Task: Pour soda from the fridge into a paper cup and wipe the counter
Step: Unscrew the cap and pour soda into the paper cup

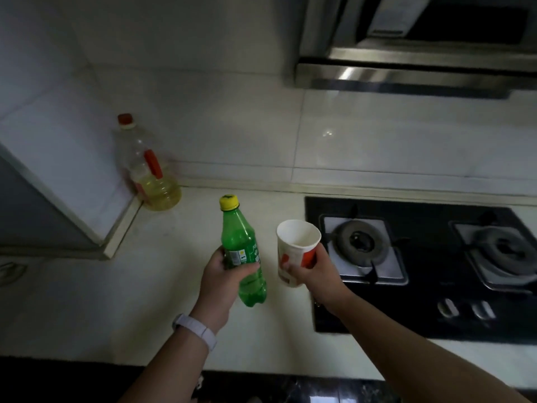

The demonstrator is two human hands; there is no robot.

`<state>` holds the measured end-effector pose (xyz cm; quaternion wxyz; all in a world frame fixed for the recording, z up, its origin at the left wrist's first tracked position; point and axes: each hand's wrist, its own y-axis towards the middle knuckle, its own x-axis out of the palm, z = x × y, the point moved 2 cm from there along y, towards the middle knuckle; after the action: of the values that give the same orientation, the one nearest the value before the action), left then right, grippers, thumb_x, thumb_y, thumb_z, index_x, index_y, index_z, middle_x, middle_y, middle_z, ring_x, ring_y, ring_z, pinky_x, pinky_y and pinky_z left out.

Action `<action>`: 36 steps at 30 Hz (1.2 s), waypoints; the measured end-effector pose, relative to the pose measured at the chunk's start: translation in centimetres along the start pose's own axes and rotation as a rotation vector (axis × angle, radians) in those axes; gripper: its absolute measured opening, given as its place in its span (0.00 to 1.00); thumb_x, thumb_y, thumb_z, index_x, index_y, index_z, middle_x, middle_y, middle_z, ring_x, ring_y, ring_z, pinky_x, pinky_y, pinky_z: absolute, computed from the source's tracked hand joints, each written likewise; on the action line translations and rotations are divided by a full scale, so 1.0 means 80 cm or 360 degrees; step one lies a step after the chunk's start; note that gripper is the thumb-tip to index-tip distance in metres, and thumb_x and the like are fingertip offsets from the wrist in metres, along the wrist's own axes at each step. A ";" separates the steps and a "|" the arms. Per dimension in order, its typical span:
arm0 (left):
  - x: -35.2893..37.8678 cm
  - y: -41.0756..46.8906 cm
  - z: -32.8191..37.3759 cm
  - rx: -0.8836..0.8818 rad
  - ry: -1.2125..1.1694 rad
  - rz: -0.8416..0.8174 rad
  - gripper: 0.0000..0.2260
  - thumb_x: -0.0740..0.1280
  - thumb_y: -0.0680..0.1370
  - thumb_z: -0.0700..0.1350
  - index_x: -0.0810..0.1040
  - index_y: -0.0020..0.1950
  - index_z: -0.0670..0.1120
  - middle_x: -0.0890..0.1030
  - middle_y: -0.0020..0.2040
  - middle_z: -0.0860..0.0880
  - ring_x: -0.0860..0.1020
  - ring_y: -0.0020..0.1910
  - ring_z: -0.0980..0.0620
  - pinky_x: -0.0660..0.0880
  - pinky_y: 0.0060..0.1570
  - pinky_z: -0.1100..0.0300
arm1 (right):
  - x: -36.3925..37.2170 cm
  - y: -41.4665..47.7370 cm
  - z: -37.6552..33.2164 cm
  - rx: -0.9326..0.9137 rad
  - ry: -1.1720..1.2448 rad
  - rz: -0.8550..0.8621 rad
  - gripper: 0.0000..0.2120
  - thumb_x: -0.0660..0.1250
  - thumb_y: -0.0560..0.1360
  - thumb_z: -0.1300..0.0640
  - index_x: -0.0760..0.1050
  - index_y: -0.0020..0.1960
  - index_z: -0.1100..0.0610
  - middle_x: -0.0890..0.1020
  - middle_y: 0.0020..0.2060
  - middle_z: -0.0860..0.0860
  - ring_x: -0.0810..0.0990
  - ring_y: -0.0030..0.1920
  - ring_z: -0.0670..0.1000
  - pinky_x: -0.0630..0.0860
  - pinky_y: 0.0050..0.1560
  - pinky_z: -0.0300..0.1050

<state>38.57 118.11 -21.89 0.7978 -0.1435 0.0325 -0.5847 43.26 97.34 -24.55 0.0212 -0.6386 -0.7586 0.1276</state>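
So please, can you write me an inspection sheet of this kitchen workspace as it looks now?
Surface: pale counter, no spill seen.
Job's things: green soda bottle, yellow cap on, held tilted above the counter; paper cup, open side up, looks empty, held beside it. No wiping cloth seen.
Clutter: oil bottle with red cap, in the back corner.
Hands: left hand wraps the soda bottle; right hand, fingers around the paper cup.
Cables: nothing seen.
Surroundings: gas hob on the right, burners unlit; range hood above; tiled wall.
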 end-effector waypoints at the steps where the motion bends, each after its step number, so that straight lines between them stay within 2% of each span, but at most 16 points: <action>1: 0.017 -0.003 0.001 -0.0001 0.0017 -0.0031 0.20 0.77 0.65 0.34 0.81 0.54 0.45 0.86 0.48 0.45 0.84 0.49 0.42 0.79 0.48 0.50 | -0.016 -0.007 -0.001 -0.0014 0.0049 0.0021 0.35 0.79 0.67 0.54 0.66 0.69 0.49 0.80 0.58 0.46 0.80 0.57 0.46 0.79 0.47 0.36; 4: 0.073 -0.016 0.002 0.0000 0.0064 -0.0133 0.19 0.76 0.66 0.32 0.81 0.53 0.46 0.86 0.47 0.45 0.84 0.48 0.42 0.79 0.47 0.50 | -0.072 -0.034 0.001 -0.0022 0.0170 0.0107 0.39 0.80 0.65 0.52 0.66 0.71 0.50 0.80 0.60 0.47 0.79 0.60 0.48 0.79 0.58 0.48; 6: 0.114 -0.028 0.001 0.0008 0.0097 -0.0213 0.19 0.77 0.66 0.33 0.81 0.53 0.46 0.86 0.47 0.45 0.84 0.48 0.42 0.80 0.47 0.49 | -0.113 -0.056 0.003 -0.0014 0.0217 0.0186 0.38 0.80 0.66 0.52 0.66 0.70 0.49 0.80 0.59 0.48 0.79 0.60 0.48 0.78 0.60 0.50; 10: 0.207 -0.064 -0.003 0.0025 0.0157 -0.0353 0.19 0.77 0.65 0.33 0.81 0.54 0.47 0.86 0.48 0.46 0.83 0.49 0.42 0.80 0.52 0.46 | -0.208 -0.107 0.014 -0.0032 0.0279 0.0371 0.34 0.80 0.66 0.52 0.69 0.67 0.47 0.81 0.57 0.47 0.81 0.58 0.48 0.79 0.58 0.47; 12: 0.259 -0.087 -0.007 0.0021 0.0192 -0.0429 0.22 0.79 0.62 0.37 0.81 0.54 0.47 0.86 0.49 0.46 0.84 0.50 0.43 0.79 0.54 0.44 | -0.260 -0.137 0.021 -0.0037 0.0306 0.0464 0.34 0.80 0.66 0.52 0.69 0.67 0.46 0.81 0.57 0.46 0.81 0.57 0.46 0.79 0.55 0.43; 15: 0.334 -0.119 -0.014 0.0033 0.0252 -0.0559 0.25 0.79 0.60 0.40 0.80 0.56 0.47 0.86 0.49 0.46 0.84 0.50 0.44 0.78 0.56 0.43 | -0.335 -0.180 0.033 -0.0052 0.0358 0.0601 0.37 0.82 0.63 0.48 0.69 0.67 0.48 0.81 0.56 0.46 0.81 0.56 0.46 0.79 0.50 0.40; 18: 0.404 -0.147 -0.019 0.0073 0.0340 -0.0701 0.21 0.79 0.64 0.37 0.81 0.55 0.49 0.86 0.49 0.47 0.84 0.50 0.44 0.78 0.55 0.41 | -0.403 -0.223 0.045 -0.0067 0.0396 0.0729 0.39 0.81 0.60 0.45 0.69 0.67 0.49 0.82 0.56 0.47 0.81 0.57 0.47 0.79 0.51 0.40; 20: 0.453 -0.168 -0.023 0.0102 0.0370 -0.0787 0.21 0.79 0.63 0.39 0.81 0.54 0.50 0.86 0.49 0.46 0.84 0.49 0.43 0.79 0.54 0.40 | -0.449 -0.253 0.053 -0.0087 0.0402 0.0813 0.37 0.80 0.61 0.46 0.70 0.66 0.49 0.82 0.56 0.47 0.81 0.57 0.47 0.79 0.52 0.43; 22: 0.499 -0.191 -0.030 0.0089 0.0368 -0.0867 0.22 0.79 0.61 0.41 0.81 0.54 0.48 0.86 0.49 0.45 0.84 0.49 0.41 0.79 0.54 0.40 | -0.490 -0.283 0.061 -0.0096 0.0386 0.0904 0.40 0.80 0.59 0.42 0.69 0.66 0.49 0.82 0.56 0.46 0.81 0.56 0.46 0.80 0.54 0.45; 24: 0.544 -0.211 -0.041 0.0081 0.0362 -0.0947 0.21 0.79 0.62 0.37 0.81 0.54 0.46 0.86 0.49 0.43 0.84 0.49 0.40 0.79 0.53 0.41 | -0.529 -0.313 0.071 -0.0098 0.0393 0.1007 0.41 0.79 0.57 0.41 0.70 0.66 0.49 0.82 0.56 0.46 0.82 0.55 0.45 0.81 0.55 0.46; 28: 0.624 -0.256 -0.061 0.0065 0.0407 -0.1165 0.17 0.77 0.67 0.33 0.82 0.51 0.47 0.85 0.48 0.42 0.84 0.45 0.41 0.80 0.40 0.49 | -0.595 -0.374 0.084 -0.0102 0.0463 0.1226 0.40 0.80 0.57 0.44 0.71 0.66 0.51 0.82 0.56 0.49 0.82 0.56 0.48 0.80 0.58 0.52; 30: 0.659 -0.277 -0.070 0.0071 0.0423 -0.1260 0.17 0.76 0.67 0.33 0.82 0.52 0.47 0.86 0.47 0.44 0.84 0.45 0.43 0.79 0.40 0.52 | -0.624 -0.404 0.089 -0.0092 0.0486 0.1336 0.39 0.81 0.59 0.47 0.71 0.66 0.52 0.82 0.56 0.50 0.82 0.56 0.49 0.80 0.58 0.51; 32: 0.692 -0.298 -0.075 0.0070 0.0452 -0.1371 0.17 0.76 0.68 0.33 0.81 0.54 0.46 0.86 0.47 0.45 0.84 0.45 0.44 0.78 0.39 0.55 | -0.648 -0.431 0.096 -0.0079 0.0501 0.1433 0.33 0.81 0.64 0.54 0.71 0.65 0.52 0.83 0.56 0.51 0.82 0.55 0.49 0.80 0.56 0.48; 34: 0.726 -0.315 -0.083 0.0072 0.0471 -0.1485 0.17 0.75 0.68 0.32 0.81 0.53 0.47 0.86 0.47 0.46 0.84 0.46 0.44 0.79 0.44 0.52 | -0.669 -0.454 0.103 -0.0068 0.0519 0.1537 0.28 0.79 0.68 0.58 0.71 0.64 0.52 0.83 0.55 0.50 0.83 0.53 0.47 0.81 0.51 0.40; 36: 0.758 -0.327 -0.092 0.0066 0.0481 -0.1578 0.17 0.74 0.68 0.31 0.82 0.51 0.47 0.86 0.46 0.46 0.84 0.47 0.45 0.79 0.46 0.51 | -0.688 -0.472 0.111 -0.0053 0.0538 0.1625 0.28 0.79 0.68 0.58 0.71 0.64 0.52 0.83 0.54 0.49 0.83 0.53 0.46 0.80 0.48 0.38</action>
<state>31.84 52.39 -14.89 0.4139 -0.0399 0.0639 -0.9072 15.26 36.52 -17.63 0.0681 -0.9381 -0.3397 0.0052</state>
